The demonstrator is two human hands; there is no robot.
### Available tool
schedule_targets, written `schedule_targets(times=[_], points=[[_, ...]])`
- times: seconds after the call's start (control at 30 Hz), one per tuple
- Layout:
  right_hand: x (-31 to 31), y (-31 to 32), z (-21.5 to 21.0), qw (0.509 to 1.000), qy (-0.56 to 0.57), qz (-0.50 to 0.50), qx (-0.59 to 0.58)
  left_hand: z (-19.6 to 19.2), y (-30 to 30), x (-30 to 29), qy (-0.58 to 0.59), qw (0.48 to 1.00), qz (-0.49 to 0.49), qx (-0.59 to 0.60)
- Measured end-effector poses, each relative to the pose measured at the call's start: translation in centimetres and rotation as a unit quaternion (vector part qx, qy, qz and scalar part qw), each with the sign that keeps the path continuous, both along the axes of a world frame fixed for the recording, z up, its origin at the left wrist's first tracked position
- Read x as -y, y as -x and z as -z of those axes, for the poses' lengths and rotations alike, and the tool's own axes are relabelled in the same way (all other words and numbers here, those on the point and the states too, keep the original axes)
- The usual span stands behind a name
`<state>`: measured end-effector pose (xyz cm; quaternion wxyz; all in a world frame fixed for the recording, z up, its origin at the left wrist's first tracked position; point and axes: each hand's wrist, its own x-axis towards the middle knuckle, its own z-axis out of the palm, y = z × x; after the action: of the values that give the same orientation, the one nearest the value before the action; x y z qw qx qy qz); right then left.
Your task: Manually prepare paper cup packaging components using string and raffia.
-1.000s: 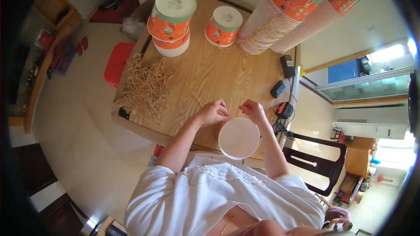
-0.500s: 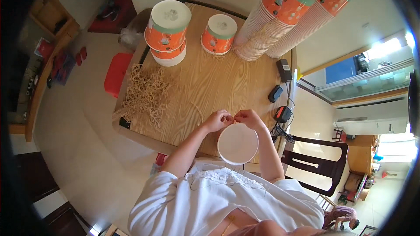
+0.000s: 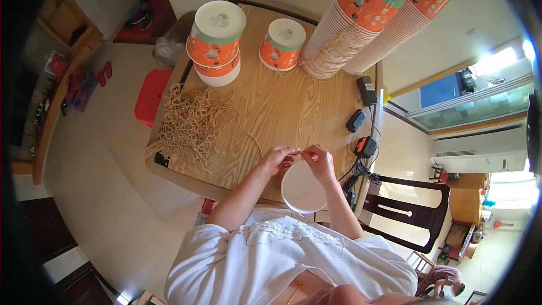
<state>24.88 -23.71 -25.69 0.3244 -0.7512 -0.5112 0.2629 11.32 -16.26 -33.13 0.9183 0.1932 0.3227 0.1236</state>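
A round white paper bucket (image 3: 304, 189) stands at the table's near edge in front of me, its open mouth toward me. At its far rim my left hand (image 3: 280, 159) is closed, thumb and fingertips pinched. My right hand (image 3: 319, 164) reaches over the right side of the rim, also pinching. The fingertips of both hands nearly meet, with what looks like a thin tan string between them; its ends are hidden by the fingers. A tangled heap of tan strings (image 3: 192, 124) lies to the left, and one loose string (image 3: 256, 142) lies nearer my left hand.
Orange-and-green paper buckets stand upside down at the back: a short stack (image 3: 217, 51), a single-looking one (image 3: 285, 42), and tall leaning stacks (image 3: 361, 11) with strings hanging on one. Black adapters (image 3: 366, 90) and cables lie along the right edge. A dark wooden chair (image 3: 406, 209) stands at right.
My right hand has shifted slightly down and left, now covering part of the bucket's right rim. My left hand has stayed nearly in place, its fingertips more extended toward the right.
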Motion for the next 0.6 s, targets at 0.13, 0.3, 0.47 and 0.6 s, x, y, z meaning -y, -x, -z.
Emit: schedule_targets(times=[0.13, 0.3, 0.47, 0.6], points=[[0.3, 1.3, -0.3, 0.995, -0.042, 0.029, 0.087, -0.9, 0.0, 0.1, -0.019, 0.999, -0.008, -0.035], [0.3, 2.3, -0.2, 0.976, -0.091, 0.048, 0.193, -0.9, -0.6, 0.3, -0.005, 0.996, -0.029, -0.079], [0.7, 3.0, 0.0, 0.969, -0.118, 0.050, 0.212, -0.1, -0.5, 0.2, 0.015, 0.998, -0.047, -0.030], [1.1, 2.9, -0.1, 0.968, -0.117, 0.027, 0.223, -0.4, -0.3, 0.2, -0.014, 0.999, -0.036, -0.024]])
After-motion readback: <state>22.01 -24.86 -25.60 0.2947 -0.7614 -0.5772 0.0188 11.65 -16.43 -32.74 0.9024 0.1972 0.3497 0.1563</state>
